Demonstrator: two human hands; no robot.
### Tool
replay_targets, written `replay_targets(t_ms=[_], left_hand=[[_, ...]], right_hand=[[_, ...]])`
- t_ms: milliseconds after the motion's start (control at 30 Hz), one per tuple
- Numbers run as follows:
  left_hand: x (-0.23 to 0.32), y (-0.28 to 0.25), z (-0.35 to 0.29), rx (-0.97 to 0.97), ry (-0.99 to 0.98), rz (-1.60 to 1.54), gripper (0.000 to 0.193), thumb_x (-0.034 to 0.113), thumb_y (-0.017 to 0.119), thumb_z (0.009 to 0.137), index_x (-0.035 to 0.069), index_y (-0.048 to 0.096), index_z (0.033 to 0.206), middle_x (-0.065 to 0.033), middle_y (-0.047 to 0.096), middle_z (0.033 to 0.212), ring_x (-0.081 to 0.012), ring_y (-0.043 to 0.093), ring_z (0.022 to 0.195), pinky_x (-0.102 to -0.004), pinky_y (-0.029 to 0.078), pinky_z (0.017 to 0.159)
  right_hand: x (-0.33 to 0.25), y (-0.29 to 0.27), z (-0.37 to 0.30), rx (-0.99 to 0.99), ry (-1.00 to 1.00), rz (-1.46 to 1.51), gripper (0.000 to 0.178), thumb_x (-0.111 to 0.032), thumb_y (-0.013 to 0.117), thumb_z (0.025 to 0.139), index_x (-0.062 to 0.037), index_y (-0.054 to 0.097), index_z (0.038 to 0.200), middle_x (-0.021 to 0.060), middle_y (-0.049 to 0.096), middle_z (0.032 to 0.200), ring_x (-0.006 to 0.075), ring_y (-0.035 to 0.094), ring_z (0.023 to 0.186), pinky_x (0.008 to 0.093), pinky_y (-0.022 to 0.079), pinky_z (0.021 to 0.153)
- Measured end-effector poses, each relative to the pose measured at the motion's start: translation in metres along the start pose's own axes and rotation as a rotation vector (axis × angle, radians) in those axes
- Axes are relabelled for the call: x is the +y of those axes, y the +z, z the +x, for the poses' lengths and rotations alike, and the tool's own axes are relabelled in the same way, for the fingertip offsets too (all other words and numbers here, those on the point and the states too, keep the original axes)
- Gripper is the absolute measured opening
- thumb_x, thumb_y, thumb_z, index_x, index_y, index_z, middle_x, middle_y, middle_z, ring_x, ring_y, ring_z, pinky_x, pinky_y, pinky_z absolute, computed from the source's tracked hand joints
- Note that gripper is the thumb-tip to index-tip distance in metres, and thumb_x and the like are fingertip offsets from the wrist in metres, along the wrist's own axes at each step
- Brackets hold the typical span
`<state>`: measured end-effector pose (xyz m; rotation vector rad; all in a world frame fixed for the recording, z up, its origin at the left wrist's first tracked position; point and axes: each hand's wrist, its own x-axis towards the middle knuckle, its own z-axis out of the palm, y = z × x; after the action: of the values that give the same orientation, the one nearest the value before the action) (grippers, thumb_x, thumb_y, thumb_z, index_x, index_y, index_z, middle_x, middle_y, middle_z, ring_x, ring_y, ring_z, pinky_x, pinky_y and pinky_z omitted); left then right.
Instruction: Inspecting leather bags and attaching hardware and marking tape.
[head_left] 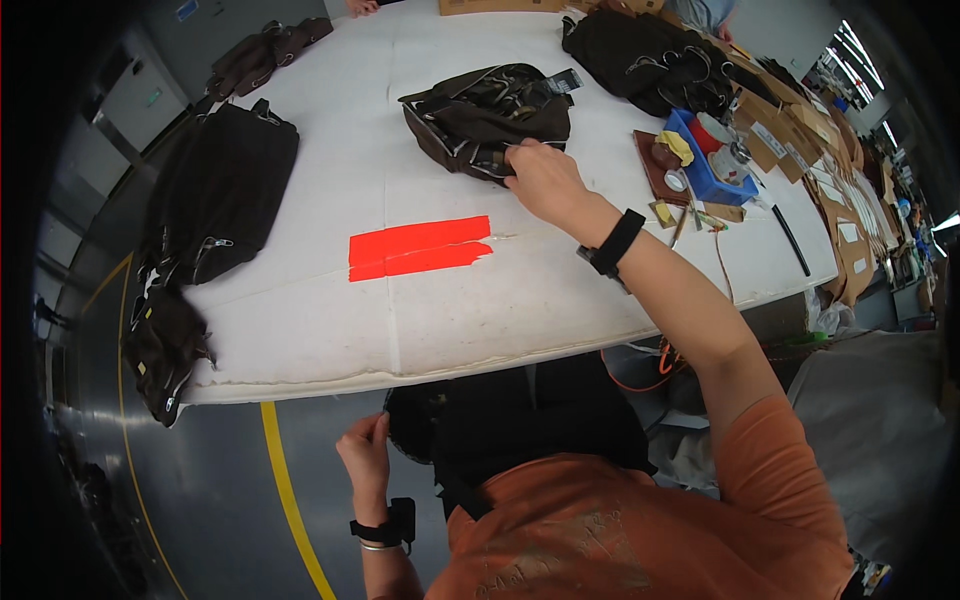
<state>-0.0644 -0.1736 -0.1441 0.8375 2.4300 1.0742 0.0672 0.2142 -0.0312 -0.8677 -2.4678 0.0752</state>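
Note:
On the white table a dark brown bag (450, 120) lies open, its camouflage-patterned lining and zipper edges showing. A dark tag (563, 81) sticks out at its far right corner. Reaching across the table, my right hand (545, 180) has its fingers closed on the bag's near right edge. My left hand (364, 450) is down in front of the table edge, fingers curled in a pinch. Beside its fingertips is a dark rounded thing (410, 428); what the fingers hold, if anything, is too small to make out.
Red tape (420, 248) marks the table's middle. Dark bags (245, 170) are piled along the left edge, more (650, 65) at the back right. A blue bin (712, 165) of small containers stands right, near a black rod (790, 240) and cardboard pieces (770, 130).

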Motion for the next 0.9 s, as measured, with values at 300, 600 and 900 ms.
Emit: replay_targets(t_ms=[300, 600, 900], left_hand=[[0.049, -0.016, -0.004, 0.049, 0.13, -0.081, 0.012, 0.005, 0.07, 0.082, -0.002, 0.07, 0.091, -0.0117, 0.068, 0.073, -0.0132, 0.064, 0.064, -0.0249, 0.05, 0.061], [0.095, -0.021, 0.013, 0.129, 0.207, -0.254, 0.02, 0.014, 0.068, 0.087, -0.002, 0.061, 0.078, -0.0027, 0.062, 0.066, -0.0063, 0.054, 0.059, -0.0206, 0.045, 0.057], [0.154, -0.009, 0.027, 0.147, 0.435, -0.364, 0.008, 0.007, 0.064, 0.087, 0.0, 0.061, 0.09, -0.0108, 0.063, 0.095, -0.014, 0.059, 0.082, -0.024, 0.048, 0.067]], right_hand=[[-0.094, -0.022, -0.076, -0.244, -0.297, 0.338, 0.013, -0.005, 0.062, 0.078, -0.0003, 0.062, 0.09, 0.0138, 0.061, 0.092, 0.031, 0.059, 0.091, 0.0413, 0.049, 0.075], [-0.074, -0.058, -0.076, 0.09, -0.141, 0.618, 0.016, -0.006, 0.062, 0.08, 0.0019, 0.064, 0.094, 0.0169, 0.063, 0.09, 0.0339, 0.061, 0.083, 0.0399, 0.05, 0.074], [0.02, -0.063, -0.075, -0.083, 0.325, 0.458, 0.024, -0.015, 0.064, 0.085, 0.0049, 0.064, 0.097, 0.019, 0.066, 0.085, 0.0306, 0.063, 0.079, 0.0356, 0.048, 0.072]])
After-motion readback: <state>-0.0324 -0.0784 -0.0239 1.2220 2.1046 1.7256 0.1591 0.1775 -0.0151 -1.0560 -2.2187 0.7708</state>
